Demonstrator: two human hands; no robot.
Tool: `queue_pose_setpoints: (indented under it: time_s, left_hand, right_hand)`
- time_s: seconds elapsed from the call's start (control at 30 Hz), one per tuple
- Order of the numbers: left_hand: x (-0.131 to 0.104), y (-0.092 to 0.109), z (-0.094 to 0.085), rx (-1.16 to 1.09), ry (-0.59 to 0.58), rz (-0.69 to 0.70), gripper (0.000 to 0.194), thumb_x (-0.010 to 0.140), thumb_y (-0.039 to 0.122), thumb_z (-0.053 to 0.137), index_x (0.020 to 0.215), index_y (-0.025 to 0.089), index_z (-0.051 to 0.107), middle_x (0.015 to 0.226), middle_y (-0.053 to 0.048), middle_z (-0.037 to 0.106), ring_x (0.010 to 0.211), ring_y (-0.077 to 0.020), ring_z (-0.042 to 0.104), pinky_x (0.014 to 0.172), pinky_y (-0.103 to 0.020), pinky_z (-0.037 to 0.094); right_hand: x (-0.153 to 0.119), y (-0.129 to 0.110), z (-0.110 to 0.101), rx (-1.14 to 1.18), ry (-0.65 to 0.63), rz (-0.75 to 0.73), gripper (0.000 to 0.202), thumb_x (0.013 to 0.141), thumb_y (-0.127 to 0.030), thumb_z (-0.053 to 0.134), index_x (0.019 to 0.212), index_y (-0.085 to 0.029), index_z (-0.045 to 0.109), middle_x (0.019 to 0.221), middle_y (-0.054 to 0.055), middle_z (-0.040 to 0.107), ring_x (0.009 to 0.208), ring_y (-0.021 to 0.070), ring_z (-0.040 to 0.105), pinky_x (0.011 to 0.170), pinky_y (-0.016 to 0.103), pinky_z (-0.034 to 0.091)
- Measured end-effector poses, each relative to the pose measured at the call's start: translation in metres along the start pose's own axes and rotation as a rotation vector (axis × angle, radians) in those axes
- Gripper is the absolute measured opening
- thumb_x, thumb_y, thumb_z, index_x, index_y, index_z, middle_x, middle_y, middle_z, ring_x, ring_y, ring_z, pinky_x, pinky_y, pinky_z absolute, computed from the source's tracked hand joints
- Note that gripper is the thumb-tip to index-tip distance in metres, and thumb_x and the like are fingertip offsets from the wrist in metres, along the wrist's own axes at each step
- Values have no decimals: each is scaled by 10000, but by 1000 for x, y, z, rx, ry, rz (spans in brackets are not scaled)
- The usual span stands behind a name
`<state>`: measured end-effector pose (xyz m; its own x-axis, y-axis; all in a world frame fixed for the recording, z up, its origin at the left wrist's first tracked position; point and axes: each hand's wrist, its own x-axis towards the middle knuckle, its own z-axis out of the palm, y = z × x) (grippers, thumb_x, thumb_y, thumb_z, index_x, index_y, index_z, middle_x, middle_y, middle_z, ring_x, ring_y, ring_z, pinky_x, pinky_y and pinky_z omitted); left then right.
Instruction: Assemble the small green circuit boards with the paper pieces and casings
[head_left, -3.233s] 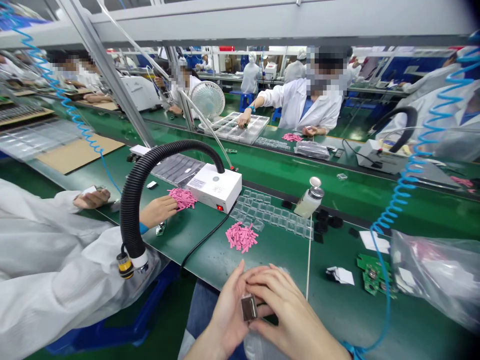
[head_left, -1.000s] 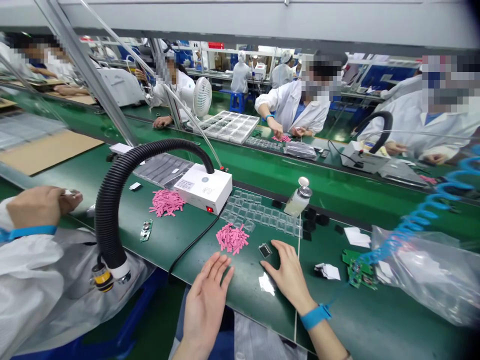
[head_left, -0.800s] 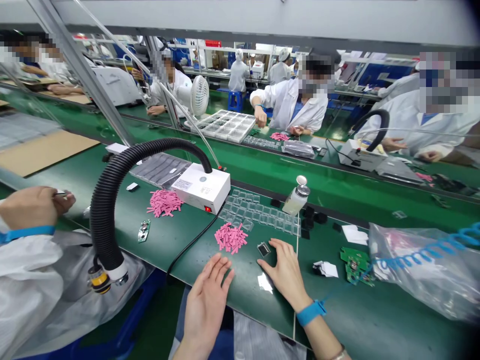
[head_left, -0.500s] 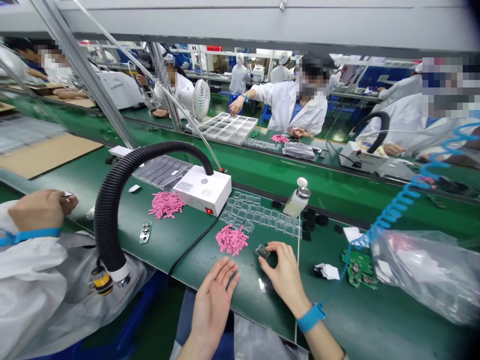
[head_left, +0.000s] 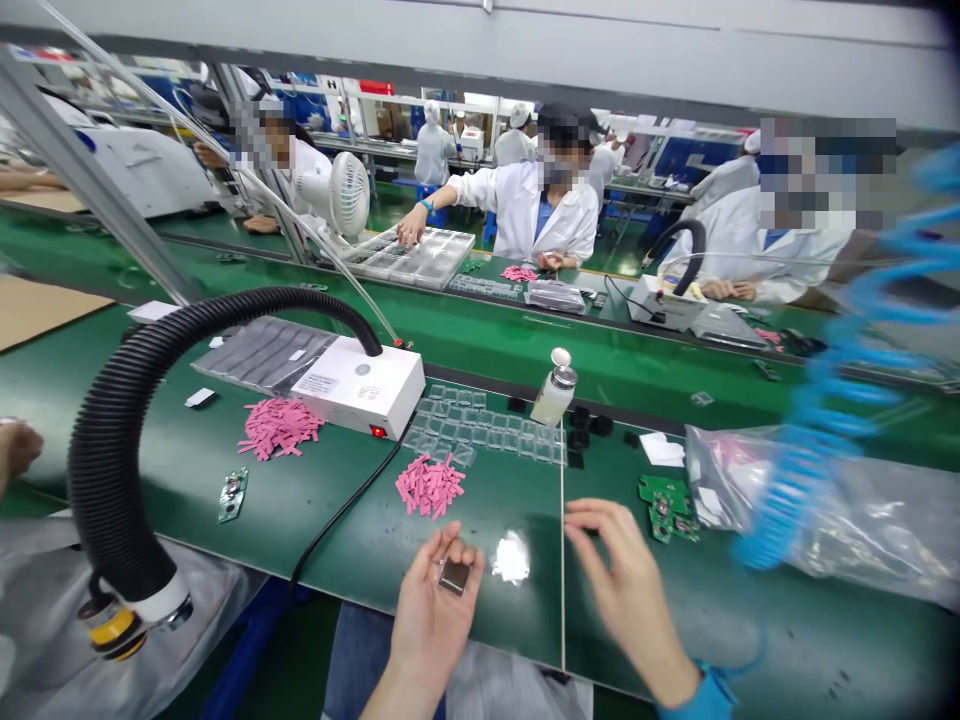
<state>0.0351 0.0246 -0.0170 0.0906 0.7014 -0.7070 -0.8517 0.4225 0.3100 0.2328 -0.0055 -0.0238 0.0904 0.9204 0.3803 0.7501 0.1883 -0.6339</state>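
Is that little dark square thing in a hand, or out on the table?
In a hand: the small dark square lies in the left hand, its fingers curled beside it.

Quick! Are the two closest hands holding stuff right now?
Left hand: holding a small dark block.
Right hand: fingers curled; can't tell if it's holding anything.

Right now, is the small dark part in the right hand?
No, the small dark part sits in the fingers of the left hand.

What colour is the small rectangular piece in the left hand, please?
The small rectangular piece looks dark brown, best seen in the head view.
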Motion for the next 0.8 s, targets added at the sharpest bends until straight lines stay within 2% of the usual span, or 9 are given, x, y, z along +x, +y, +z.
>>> queue_pose_setpoints:
  time_s: [0.07, 0.13, 0.23, 0.33, 0.47, 0.6, 0.67, 0.73, 0.8]
  left_hand:
    - [-6, 4, 0, -5, -31, 18, 168, 860, 110, 494, 783, 105, 643, 555, 36, 491, 510, -72, 522, 683, -270, 569]
    - [-13, 7, 3, 9, -48, 31, 163, 860, 126, 501, 777, 115, 641, 577, 26, 494, 542, -83, 528, 677, -276, 567]
    - [-23, 10, 10, 50, -62, 29, 149, 858, 159, 514, 799, 129, 648, 622, 7, 524, 610, -111, 560, 728, -321, 569]
    - [-31, 12, 14, 79, -82, 22, 157, 864, 198, 515, 837, 137, 658, 669, -5, 552, 662, -129, 579, 775, -362, 563]
    - [-38, 16, 16, 119, -92, 43, 174, 870, 241, 516, 860, 150, 665, 686, -1, 558, 671, -132, 574, 764, -365, 559]
    - [-37, 16, 14, 141, -100, 40, 168, 861, 242, 530, 855, 146, 667, 666, 9, 553, 618, -116, 544, 692, -314, 546]
    - [-34, 14, 12, 153, -115, 26, 157, 852, 240, 546, 863, 143, 668, 622, 24, 536, 547, -94, 504, 618, -271, 524]
    - [-30, 9, 9, 189, -150, 27, 155, 831, 247, 584, 906, 142, 669, 586, 41, 522, 492, -74, 462, 556, -237, 491]
    - [-25, 3, 5, 252, -205, 26, 217, 793, 259, 640, 974, 142, 665, 574, 51, 527, 465, -62, 439, 524, -222, 468]
  right_hand:
    - [-2, 33, -20, -142, 7, 37, 218, 935, -311, 446, 1104, -235, 562, 1124, 93, 590, 1083, 271, 528, 896, 463, 447]
    - [-5, 63, -34, -240, -46, 55, 403, 888, -382, 509, 1263, -236, 481, 1203, 103, 575, 1140, 300, 497, 895, 478, 457]
    - [-10, 92, -41, -293, -161, 43, 436, 880, -406, 472, 1289, -252, 477, 1185, 96, 607, 1126, 307, 521, 839, 471, 494]
    - [-12, 101, -41, -310, -200, 48, 387, 889, -393, 421, 1237, -257, 523, 1139, 90, 641, 1089, 306, 557, 825, 483, 494]
    - [-9, 94, -46, -295, -194, 98, 370, 886, -427, 406, 1161, -249, 578, 1125, 74, 658, 1055, 303, 586, 838, 480, 491]
    - [-6, 78, -52, -302, -130, 185, 416, 861, -534, 432, 1114, -258, 614, 1146, 65, 659, 1130, 345, 543, 819, 471, 496]
    - [-5, 63, -50, -234, -81, 262, 442, 832, -569, 479, 1123, -262, 607, 1123, 67, 671, 1083, 338, 580, 729, 412, 529]
    - [-3, 40, -42, -80, -51, 310, 457, 809, -549, 542, 1148, -245, 584, 1046, 72, 695, 960, 289, 647, 665, 346, 543]
    - [-1, 14, -28, 90, -54, 291, 446, 796, -482, 601, 1158, -224, 571, 978, 66, 708, 899, 249, 667, 717, 328, 544]
